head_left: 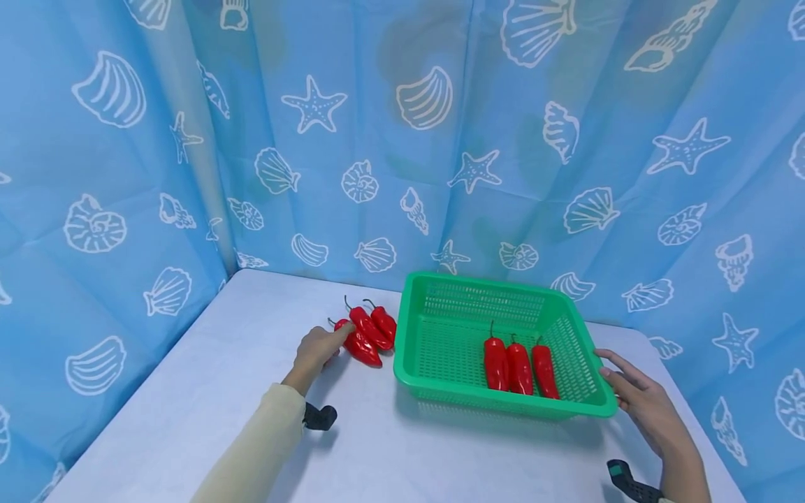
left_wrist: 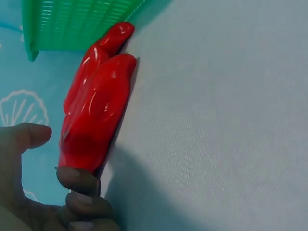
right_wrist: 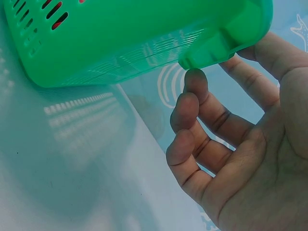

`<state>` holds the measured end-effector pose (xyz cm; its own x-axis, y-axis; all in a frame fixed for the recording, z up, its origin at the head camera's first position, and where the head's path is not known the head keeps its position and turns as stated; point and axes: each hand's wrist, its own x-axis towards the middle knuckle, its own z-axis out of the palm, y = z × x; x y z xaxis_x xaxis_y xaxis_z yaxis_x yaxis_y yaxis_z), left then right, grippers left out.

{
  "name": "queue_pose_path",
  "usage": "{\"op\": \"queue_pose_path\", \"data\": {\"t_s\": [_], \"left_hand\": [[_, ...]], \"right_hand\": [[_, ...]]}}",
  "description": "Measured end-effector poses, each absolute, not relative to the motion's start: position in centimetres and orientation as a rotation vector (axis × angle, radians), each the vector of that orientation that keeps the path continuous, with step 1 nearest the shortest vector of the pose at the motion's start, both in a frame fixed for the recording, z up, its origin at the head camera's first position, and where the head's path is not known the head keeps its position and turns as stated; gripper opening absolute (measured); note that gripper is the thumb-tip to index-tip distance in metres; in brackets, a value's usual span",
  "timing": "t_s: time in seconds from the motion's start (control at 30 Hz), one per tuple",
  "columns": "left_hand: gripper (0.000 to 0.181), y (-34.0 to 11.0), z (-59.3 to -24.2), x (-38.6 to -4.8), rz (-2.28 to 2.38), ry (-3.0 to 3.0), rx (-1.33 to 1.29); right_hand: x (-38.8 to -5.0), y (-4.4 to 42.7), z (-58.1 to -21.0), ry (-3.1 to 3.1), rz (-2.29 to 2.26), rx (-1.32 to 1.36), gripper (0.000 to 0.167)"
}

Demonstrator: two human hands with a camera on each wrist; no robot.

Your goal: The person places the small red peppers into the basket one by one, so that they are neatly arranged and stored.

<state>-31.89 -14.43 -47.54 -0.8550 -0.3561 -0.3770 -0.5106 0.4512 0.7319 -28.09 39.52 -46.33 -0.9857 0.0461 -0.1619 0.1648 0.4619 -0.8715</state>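
Observation:
On the left of the table, my left hand (head_left: 319, 347) is at the stem end of the nearest red chili pepper (head_left: 363, 348). In the left wrist view its thumb (left_wrist: 37, 135) stands apart from that pepper (left_wrist: 98, 108), while the curled index finger is close against the stem end; contact is hard to tell. Two more peppers, one in the middle (head_left: 370, 327) and one farther back (head_left: 384, 322), lie beside it. My right hand (head_left: 643, 399) holds the right rim of a green plastic basket (head_left: 503, 401) between thumb and forefinger, its other fingers loosely bent below.
Three red peppers (head_left: 520, 367) lie side by side inside the basket, towards its front right. A white-covered table (head_left: 453, 464) bears everything. Blue curtains (head_left: 377, 140) with white shell prints hang behind and at the sides.

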Motion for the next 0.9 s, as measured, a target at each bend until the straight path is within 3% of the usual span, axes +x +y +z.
{"op": "queue_pose_path", "data": {"t_s": [0.9], "left_hand": [[0.048,-12.4,-46.2,-31.6,1.096,2.701,-0.623]], "right_hand": [[-27.9,39.3,-46.3,2.586,-1.559,0.194,0.082]]}}
